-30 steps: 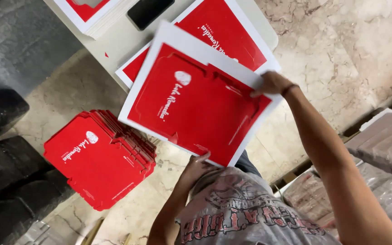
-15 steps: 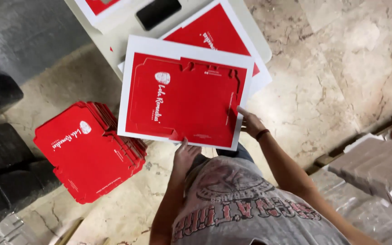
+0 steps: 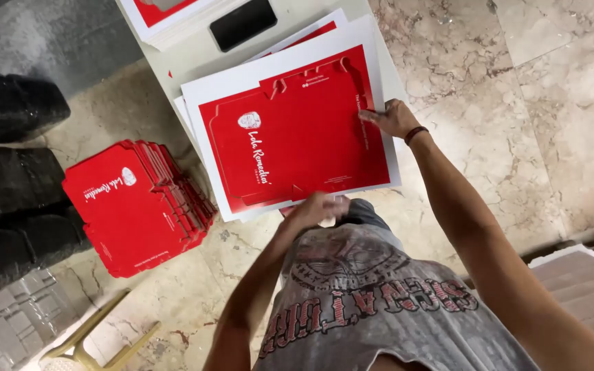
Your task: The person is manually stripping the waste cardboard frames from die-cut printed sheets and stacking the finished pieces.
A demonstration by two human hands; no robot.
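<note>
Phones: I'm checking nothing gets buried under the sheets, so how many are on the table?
1. A black phone lies face up on the white table, beyond the red-printed sheet the hands hold. Others could be hidden under the sheets.

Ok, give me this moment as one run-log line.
left hand: at near edge of red-printed card sheet | right hand: on its right edge | sheet: flat on table stack | stack of red cut-outs: on floor, untouched
</note>
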